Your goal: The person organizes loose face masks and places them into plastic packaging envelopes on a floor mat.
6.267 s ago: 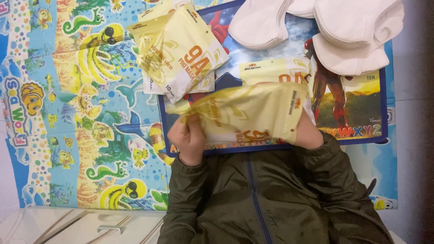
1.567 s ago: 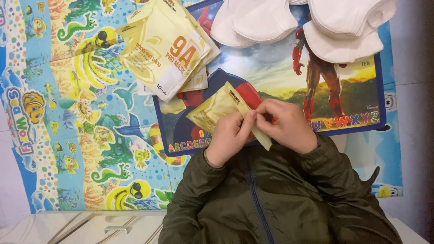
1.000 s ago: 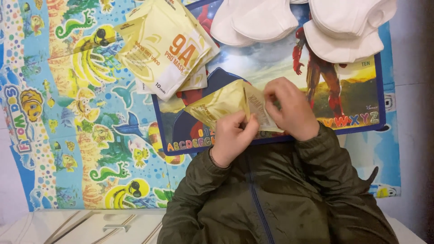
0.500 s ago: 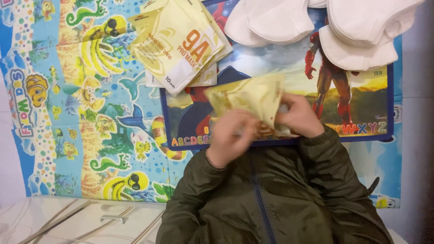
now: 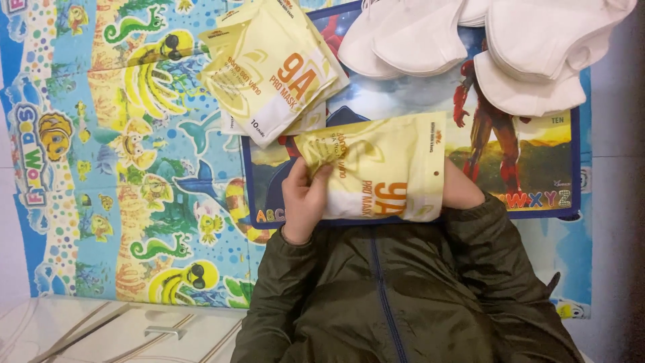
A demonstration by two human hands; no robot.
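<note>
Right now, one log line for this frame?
left hand: grips pouch edge | right hand: behind yellow pouch | pouch pile, white masks on mat

Sea-creature play mat (image 5: pixel 134 168), probably foam

A pouch (image 5: pixel 383 168) lies between both hands on a board (image 5: pixel 557 161); a pouch stack (image 5: pixel 272 67) sits up-left, masks (image 5: pixel 497 40) up-right, all on a mat (image 5: pixel 101 168)

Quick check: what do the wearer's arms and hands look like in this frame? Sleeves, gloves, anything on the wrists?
Both arms are in a dark olive-green padded jacket with a slightly shiny fabric and a dark blue zip down the front. The sleeves reach the wrists. The left hand is bare: no glove, ring or watch visible. The right hand is mostly hidden, and the part that shows is bare too. No cables or markings visible.
</note>
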